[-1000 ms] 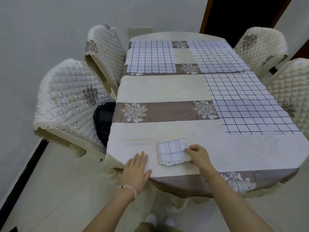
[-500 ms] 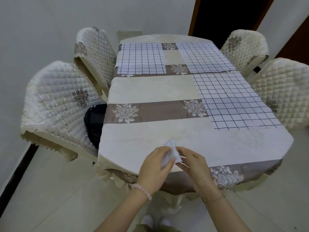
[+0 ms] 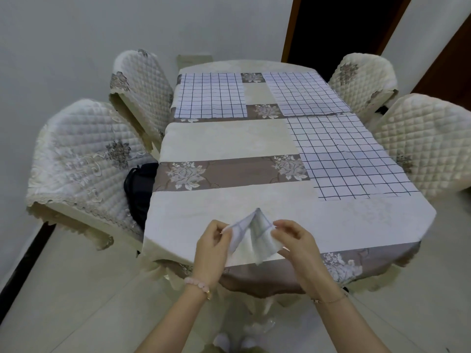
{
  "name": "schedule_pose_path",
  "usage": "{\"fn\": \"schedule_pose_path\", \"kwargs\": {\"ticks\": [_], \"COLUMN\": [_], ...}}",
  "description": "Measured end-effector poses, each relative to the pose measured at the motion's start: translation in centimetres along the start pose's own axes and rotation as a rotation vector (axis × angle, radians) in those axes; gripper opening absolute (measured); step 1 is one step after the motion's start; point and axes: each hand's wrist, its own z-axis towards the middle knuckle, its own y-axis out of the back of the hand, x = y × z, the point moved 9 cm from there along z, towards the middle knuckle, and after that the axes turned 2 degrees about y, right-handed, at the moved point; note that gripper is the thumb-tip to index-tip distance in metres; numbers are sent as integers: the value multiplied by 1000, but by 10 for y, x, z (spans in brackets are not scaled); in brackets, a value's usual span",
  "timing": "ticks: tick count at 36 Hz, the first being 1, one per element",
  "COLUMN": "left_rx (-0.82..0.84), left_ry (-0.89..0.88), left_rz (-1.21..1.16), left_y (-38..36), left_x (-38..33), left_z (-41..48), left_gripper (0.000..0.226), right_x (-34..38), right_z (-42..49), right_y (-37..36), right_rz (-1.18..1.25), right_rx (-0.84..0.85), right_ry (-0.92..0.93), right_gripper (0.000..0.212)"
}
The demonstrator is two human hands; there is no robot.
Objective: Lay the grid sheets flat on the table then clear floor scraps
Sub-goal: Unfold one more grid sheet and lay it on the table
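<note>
A folded white grid sheet (image 3: pixel 252 234) is lifted above the near edge of the table (image 3: pixel 229 143), partly opened into a tent shape. My left hand (image 3: pixel 212 247) pinches its left edge and my right hand (image 3: pixel 293 242) pinches its right edge. Three grid sheets lie flat on the tablecloth: one at the far left (image 3: pixel 211 95), one at the far right (image 3: pixel 304 94), and a larger one on the right side (image 3: pixel 349 156).
Quilted cream chairs stand around the table: two on the left (image 3: pixel 84 161) (image 3: pixel 140 82) and two on the right (image 3: pixel 363 77) (image 3: pixel 428 138). A dark bag (image 3: pixel 139 189) sits on the near left chair's seat. Pale tiled floor (image 3: pixel 63 301) lies below.
The folded sheet lay on the table under my right hand, my left hand flat beside it. Both hands then picked it up and are now pulling its edges apart.
</note>
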Motion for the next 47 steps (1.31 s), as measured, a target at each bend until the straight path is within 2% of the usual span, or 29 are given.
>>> {"fn": "schedule_pose_path", "kwargs": {"ticks": [3, 10, 17, 21, 24, 26, 28, 30, 31, 34, 36, 42, 47], "left_rx": [-61, -24, -131, -200, -204, -223, -242, -181, -98, 194, 273, 278, 221], "left_ry": [30, 132, 178, 189, 161, 77, -37, -126, -132, -53, -33, 13, 86], "left_rz": [-86, -186, -214, -202, -123, 22, 232, 347, 344, 203, 137, -19, -176], "left_y": [19, 20, 31, 44, 44, 43, 39, 28, 18, -22, -40, -55, -47], "left_x": [3, 13, 23, 30, 29, 20, 7, -4, -7, -13, -17, -22, -19], "left_z": [8, 13, 20, 30, 32, 29, 25, 20, 18, 1, -9, -16, -11], "left_gripper": [19, 21, 20, 19, 12, 5, 24, 29, 25, 13, 12, 23, 13], "right_x": [6, 4, -15, -26, -28, -25, -20, -17, -17, -15, -11, -4, -9], "right_z": [6, 10, 4, -1, -4, -5, -6, -5, -5, -2, -3, -6, -1], "right_y": [9, 14, 2, 3, 1, 1, 0, 0, 0, 0, -4, -17, -20], "right_rz": [-10, 62, 89, 88, 76, 76, 84, 92, 97, 119, 143, 178, 167], "right_rx": [33, 52, 184, 186, 182, 174, 168, 160, 152, 124, 135, 196, 175], "right_ry": [10, -38, -153, -192, -188, -167, -147, -135, -133, -124, -105, -61, -75], "right_gripper": [14, 16, 18, 18, 14, 13, 14, 14, 14, 13, 13, 23, 21]}}
